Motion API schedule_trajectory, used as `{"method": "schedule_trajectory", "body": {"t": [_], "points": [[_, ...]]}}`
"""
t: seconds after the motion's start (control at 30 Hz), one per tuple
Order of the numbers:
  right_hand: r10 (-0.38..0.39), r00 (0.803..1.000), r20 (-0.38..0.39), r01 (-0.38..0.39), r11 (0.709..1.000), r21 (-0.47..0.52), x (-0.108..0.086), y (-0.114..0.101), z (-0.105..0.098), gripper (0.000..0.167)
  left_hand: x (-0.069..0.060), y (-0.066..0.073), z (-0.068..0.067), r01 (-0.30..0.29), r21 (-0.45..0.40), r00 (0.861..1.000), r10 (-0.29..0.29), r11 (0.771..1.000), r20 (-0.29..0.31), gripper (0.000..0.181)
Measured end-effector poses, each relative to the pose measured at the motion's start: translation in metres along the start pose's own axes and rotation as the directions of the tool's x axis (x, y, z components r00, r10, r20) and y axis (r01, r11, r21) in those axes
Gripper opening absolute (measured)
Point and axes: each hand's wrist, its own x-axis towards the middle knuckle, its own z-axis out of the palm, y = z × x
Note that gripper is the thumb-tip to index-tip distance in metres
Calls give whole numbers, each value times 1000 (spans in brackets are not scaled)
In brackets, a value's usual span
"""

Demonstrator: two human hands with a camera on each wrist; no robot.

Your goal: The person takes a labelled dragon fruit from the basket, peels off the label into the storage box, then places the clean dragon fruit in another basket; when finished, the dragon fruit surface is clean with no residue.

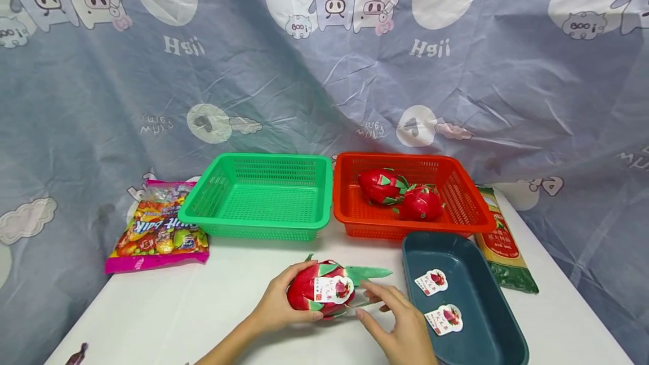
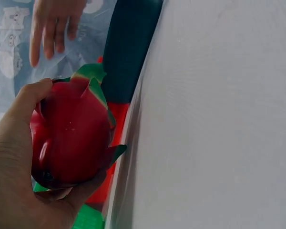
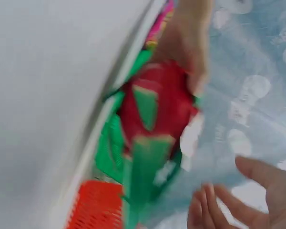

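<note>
A red dragon fruit (image 1: 302, 292) with green leaf tips is held in my left hand (image 1: 279, 297), thumb on the near side and fingers on the far side. A white label (image 1: 332, 289) with a fruit picture lies on its upper surface. The left wrist view shows the dragon fruit (image 2: 74, 133) gripped from one end. My right hand (image 1: 398, 320) is beside the leafy end, its fingers loosely bent and apart. In the right wrist view that right hand (image 3: 248, 202) holds nothing, and the dragon fruit (image 3: 164, 102) appears blurred.
A green basket (image 1: 253, 230) stands at the back. Beside it, a red basket (image 1: 365, 228) holds two dragon fruits (image 1: 421, 203). On the right, a dark blue tray (image 1: 481, 320) contains two labels (image 1: 444, 320). A candy bag (image 1: 162, 230) lies left, a yellow-green packet (image 1: 507, 246) right.
</note>
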Motion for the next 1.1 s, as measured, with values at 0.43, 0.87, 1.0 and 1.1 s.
{"method": "schedule_trajectory", "body": {"t": [0.43,0.87,1.0,1.1], "points": [[87,991,-100,-83,996,41,8,15,41,27,-2,34,-5,2,6,1000,-2,1000,12,76],[269,960,-72,-256,954,154,24,13,45,20,-1,35,-3,-45,66,999,45,997,1,78],[325,945,-32,-311,927,210,26,12,44,18,-2,35,-4,-39,79,999,39,996,-1,77],[328,945,-14,-317,923,219,25,12,41,16,-2,36,-2,-47,103,999,48,994,-4,78]]}}
